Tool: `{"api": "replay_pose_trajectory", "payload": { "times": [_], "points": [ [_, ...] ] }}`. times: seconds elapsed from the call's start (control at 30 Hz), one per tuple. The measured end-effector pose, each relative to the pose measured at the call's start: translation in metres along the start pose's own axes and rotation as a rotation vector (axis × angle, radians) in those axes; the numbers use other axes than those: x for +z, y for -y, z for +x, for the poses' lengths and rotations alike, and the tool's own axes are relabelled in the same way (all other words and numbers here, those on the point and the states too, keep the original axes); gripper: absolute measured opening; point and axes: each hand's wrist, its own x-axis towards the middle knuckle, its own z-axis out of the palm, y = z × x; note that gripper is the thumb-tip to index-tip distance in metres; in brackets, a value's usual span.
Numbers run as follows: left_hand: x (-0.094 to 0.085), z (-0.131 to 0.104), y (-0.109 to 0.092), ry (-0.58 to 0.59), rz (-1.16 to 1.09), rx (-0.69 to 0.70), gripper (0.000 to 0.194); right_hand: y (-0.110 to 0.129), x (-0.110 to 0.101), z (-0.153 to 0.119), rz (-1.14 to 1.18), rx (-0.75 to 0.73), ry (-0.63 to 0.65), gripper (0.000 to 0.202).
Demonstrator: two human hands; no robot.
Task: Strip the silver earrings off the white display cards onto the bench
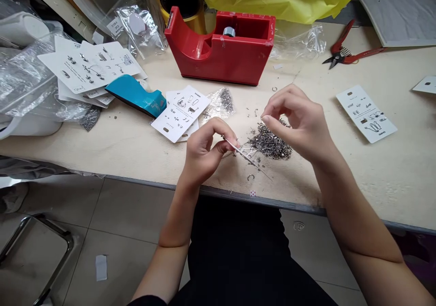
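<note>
Between the thumb and fingers of my left hand [209, 149] is a white earring card [250, 160], turned nearly edge-on, with small metal pieces along it. My right hand [294, 119] is raised above a heap of small dark metal earring parts [270, 142], thumb and index fingertips pinched together. Anything between those fingertips is too small to make out. A small metal ring [251, 177] lies on the table below the card. Left of the heap are two printed earring cards [180, 114] and a clear bag of metal parts [221, 101].
A red tape dispenser [225, 47] stands behind my hands, with a turquoise holder [138, 96] to its left. A stack of earring cards [91, 67] lies farther left. Red-handled cutters [347, 51] and another earring card [367, 114] are at right. The table edge [259, 202] runs below my hands.
</note>
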Motion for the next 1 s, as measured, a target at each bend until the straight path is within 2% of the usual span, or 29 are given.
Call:
{"api": "replay_pose_trajectory", "payload": {
  "times": [0.17, 0.33, 0.7, 1.0],
  "points": [
    [0.000, 0.000, 0.001, 0.119, -0.089, 0.059, 0.016, 0.022, 0.019, -0.015, 0.480, -0.079, 0.176, 0.004],
    [0.001, -0.002, 0.002, 0.127, -0.152, 0.051, 0.014, 0.023, 0.028, -0.019, 0.669, 0.004, 0.209, 0.009],
    [0.001, -0.002, 0.001, 0.117, -0.198, 0.022, 0.011, 0.020, 0.033, -0.017, 0.750, 0.048, 0.218, 0.012],
    [0.002, -0.004, 0.001, 0.106, -0.218, -0.017, 0.013, 0.018, 0.027, -0.017, 0.631, -0.002, 0.229, 0.008]
  ]
}}
